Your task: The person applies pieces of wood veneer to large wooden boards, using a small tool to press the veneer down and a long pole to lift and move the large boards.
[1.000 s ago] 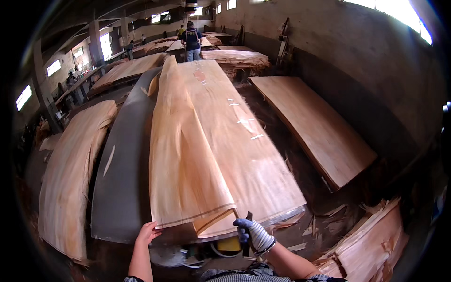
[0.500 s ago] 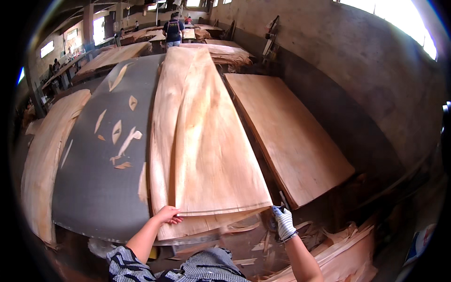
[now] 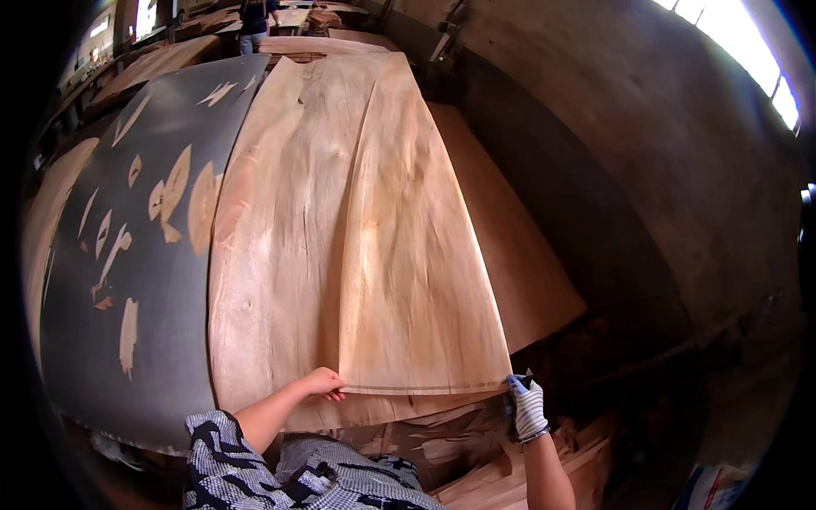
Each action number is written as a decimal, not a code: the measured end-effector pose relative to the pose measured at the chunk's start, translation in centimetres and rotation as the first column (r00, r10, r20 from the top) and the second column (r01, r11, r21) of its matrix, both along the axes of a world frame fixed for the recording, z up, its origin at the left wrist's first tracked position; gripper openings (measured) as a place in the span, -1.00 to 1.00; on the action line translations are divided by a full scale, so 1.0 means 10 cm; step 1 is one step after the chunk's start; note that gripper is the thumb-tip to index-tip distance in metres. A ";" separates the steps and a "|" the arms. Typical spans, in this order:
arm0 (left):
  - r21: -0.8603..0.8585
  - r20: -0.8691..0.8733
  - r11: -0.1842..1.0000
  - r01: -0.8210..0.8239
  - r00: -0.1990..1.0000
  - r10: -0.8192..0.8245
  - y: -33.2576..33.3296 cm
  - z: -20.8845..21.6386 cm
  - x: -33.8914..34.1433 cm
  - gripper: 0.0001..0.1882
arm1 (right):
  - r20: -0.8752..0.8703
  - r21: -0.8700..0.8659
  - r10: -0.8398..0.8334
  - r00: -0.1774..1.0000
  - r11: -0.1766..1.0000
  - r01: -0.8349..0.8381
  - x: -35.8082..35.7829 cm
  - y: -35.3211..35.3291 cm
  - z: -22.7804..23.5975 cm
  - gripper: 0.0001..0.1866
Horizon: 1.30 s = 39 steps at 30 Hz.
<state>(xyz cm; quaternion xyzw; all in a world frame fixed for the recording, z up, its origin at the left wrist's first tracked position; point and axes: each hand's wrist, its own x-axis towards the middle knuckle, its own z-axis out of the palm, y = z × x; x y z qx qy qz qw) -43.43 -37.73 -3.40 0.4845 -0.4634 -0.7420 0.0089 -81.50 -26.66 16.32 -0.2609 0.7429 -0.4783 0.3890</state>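
A thin wood veneer sheet (image 3: 416,280) stretches away from me, its near edge raised above the larger pale veneer (image 3: 272,289) beneath. My left hand (image 3: 325,383), bare, pinches the raised sheet's near left corner. At the near right corner, my right hand (image 3: 529,408), in a striped glove with bluish fingertips, is closed on the same sheet. Something small and dark shows by the gloved fingers; I cannot make out what it is. Between the hands the edge runs nearly straight.
Left lies a dark grey tabletop (image 3: 161,289) with several leaf-shaped veneer scraps (image 3: 176,184). A flat wood stack (image 3: 527,272) stands right, below a wall. Loose veneer scraps (image 3: 544,476) lie low near my right arm. Far off, a person (image 3: 254,21) stands among other stacks.
Both hands, still gripping the sheet, have shifted right in the picture as my view moved. More of the veneer underneath shows left of the raised sheet, and more scraps show on the grey tabletop.
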 end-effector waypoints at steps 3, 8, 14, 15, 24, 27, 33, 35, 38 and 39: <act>-0.048 0.036 0.999 0.018 0.999 -0.017 -0.17 -0.08 -0.61 -0.72 | 0.019 0.011 -0.026 0.999 1.000 0.026 -0.46 -0.07 0.00 -0.87; -0.044 0.078 0.993 -0.106 0.991 0.109 -0.46 -0.42 -1.54 -0.71 | 0.154 -0.022 0.044 0.987 0.999 -0.042 -1.37 -0.37 -0.16 -0.84; -0.031 0.139 0.949 -0.313 0.939 0.315 -0.60 -0.60 -2.62 -0.69 | 0.246 -0.025 0.034 0.969 0.999 -0.029 -2.26 -0.76 -0.18 -0.83; -0.045 0.132 0.944 -0.328 0.934 0.331 -0.63 -0.61 -2.76 -0.69 | 0.246 -0.031 0.036 0.969 0.999 -0.029 -2.39 -0.84 -0.19 -0.84; 0.044 0.041 0.631 -0.774 0.633 0.773 -0.87 -1.23 -4.26 -0.63 | 0.216 -0.042 0.029 0.976 0.999 -0.021 -3.71 -1.41 -0.36 -0.87; -0.608 0.406 0.362 -0.707 0.116 0.907 -0.52 -1.91 -4.36 -0.64 | 0.071 -0.005 0.049 0.996 0.999 -0.048 -4.15 -1.54 -0.48 -0.86; 0.452 0.613 -0.523 -0.723 -0.174 0.771 -0.48 -1.57 -5.57 -0.48 | -0.114 0.055 -0.053 0.992 0.997 0.060 -5.15 -1.68 -0.28 -0.87; 0.482 0.293 -0.553 -0.679 -0.469 0.833 -0.14 -2.42 -5.40 -0.49 | -0.002 0.025 0.086 0.996 0.996 -0.086 -5.28 -1.99 -0.39 -0.88; 0.515 0.063 -0.542 -0.664 -0.601 0.797 -0.07 -2.87 -5.48 -0.58 | -0.061 0.055 0.111 0.992 0.993 -0.108 -5.48 -2.26 -0.68 -0.88; 0.536 0.016 -0.551 -0.639 -0.645 0.764 -0.12 -2.92 -5.48 -0.59 | -0.128 -0.028 0.094 0.987 0.995 -0.098 -5.78 -2.26 -1.06 -0.89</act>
